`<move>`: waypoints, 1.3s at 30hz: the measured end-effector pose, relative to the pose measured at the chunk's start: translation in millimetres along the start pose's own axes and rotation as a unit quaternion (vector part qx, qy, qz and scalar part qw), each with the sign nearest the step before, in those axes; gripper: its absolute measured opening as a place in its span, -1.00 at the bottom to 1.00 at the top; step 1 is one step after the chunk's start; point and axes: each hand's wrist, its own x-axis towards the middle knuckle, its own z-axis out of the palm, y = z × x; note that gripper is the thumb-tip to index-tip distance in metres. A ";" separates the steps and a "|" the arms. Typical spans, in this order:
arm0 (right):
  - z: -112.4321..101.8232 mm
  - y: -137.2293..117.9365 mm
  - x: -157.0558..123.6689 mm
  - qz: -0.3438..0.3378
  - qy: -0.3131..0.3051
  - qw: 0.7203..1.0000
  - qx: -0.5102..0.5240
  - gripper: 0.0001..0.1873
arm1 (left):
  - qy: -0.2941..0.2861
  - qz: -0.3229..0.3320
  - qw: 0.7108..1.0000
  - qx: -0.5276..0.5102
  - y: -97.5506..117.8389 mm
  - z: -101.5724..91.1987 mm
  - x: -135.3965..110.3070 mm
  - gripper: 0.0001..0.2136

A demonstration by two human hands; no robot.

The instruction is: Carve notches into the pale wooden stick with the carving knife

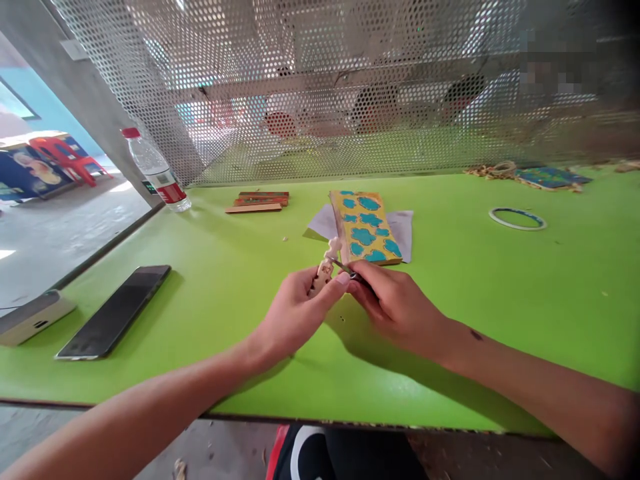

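My left hand [297, 307] is closed around a small pale carved piece [327, 263], which looks like wood or bone with notched edges and holes. The piece stands tilted, its knobbed top above my fingers. My right hand [400, 300] grips a thin carving tool [341, 265] with a dark handle, and its metal tip touches the piece near the narrow upper part. My left thumb presses beside the tool. Just behind my hands lies a yellow block with blue patches [370, 227], resting on white paper [320, 223].
On the green table [240, 267] are a phone [117, 310] and a white box [37, 317] at left. A red-capped bottle [160, 173], reddish strips [260, 202], a tape ring [517, 219] and a blue-green painted piece [553, 177] stand or lie farther back. Perforated metal [325, 87] borders the table.
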 end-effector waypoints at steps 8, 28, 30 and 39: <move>2.4 -4.3 -0.7 -0.030 -0.009 0.999 -0.016 -0.83 | 0.026 0.032 0.998 0.053 -3.9 1.7 -0.1 -0.53; -8.6 -0.4 6.8 0.022 -0.002 0.999 -0.042 -0.72 | 0.057 0.054 0.994 0.071 -8.9 -0.6 2.8 -0.57; -8.2 1.5 7.2 0.033 0.024 0.998 -0.050 -0.73 | 0.048 0.065 0.995 0.055 -9.7 0.0 2.2 -0.58; -8.9 6.1 4.9 0.020 0.051 0.995 -0.087 -0.78 | 0.050 0.063 0.995 0.052 -10.7 0.3 0.3 -0.65</move>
